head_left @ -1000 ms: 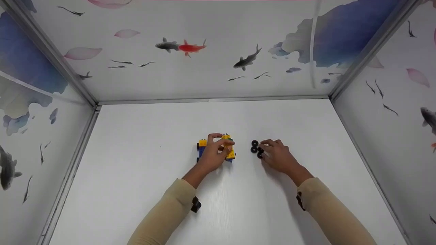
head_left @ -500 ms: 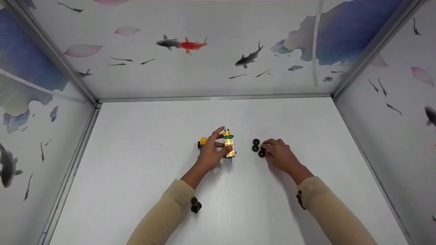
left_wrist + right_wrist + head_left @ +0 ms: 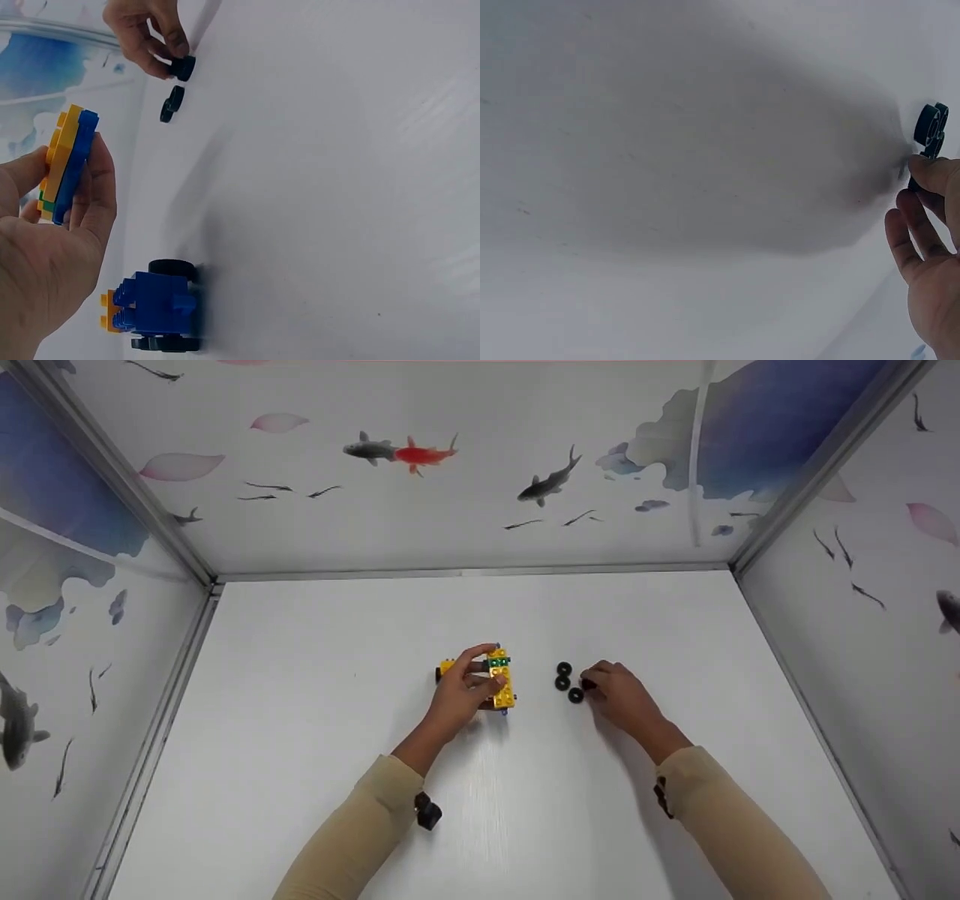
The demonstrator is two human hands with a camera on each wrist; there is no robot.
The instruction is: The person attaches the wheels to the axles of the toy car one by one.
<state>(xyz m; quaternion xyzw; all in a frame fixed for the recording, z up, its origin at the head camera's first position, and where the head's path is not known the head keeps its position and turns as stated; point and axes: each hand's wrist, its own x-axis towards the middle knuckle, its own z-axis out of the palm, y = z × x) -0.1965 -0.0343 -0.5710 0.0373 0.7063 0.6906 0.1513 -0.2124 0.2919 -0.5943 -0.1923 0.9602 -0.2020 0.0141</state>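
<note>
My left hand (image 3: 452,699) grips a flat building-block assembly (image 3: 502,690), yellow with a green strip on its studded face. In the left wrist view, the blue underside of this block assembly (image 3: 73,169) shows, held above the table between thumb and fingers. Just beyond that hand stands a blue and yellow toy block vehicle (image 3: 161,304) with black wheels, mostly hidden in the head view. On the right, my right hand (image 3: 621,697) pinches a black toy wheel (image 3: 588,685) close to the tabletop. Three loose black wheels (image 3: 575,695) lie just left of its fingertips.
Both hands work over a white table (image 3: 315,750). Walls with printed fish, such as the back wall (image 3: 465,525), enclose its far edge and both sides.
My right hand has drawn one wheel slightly right, apart from the other three. My left hand has turned the block assembly, so its studded face shows more fully, and has shifted slightly left.
</note>
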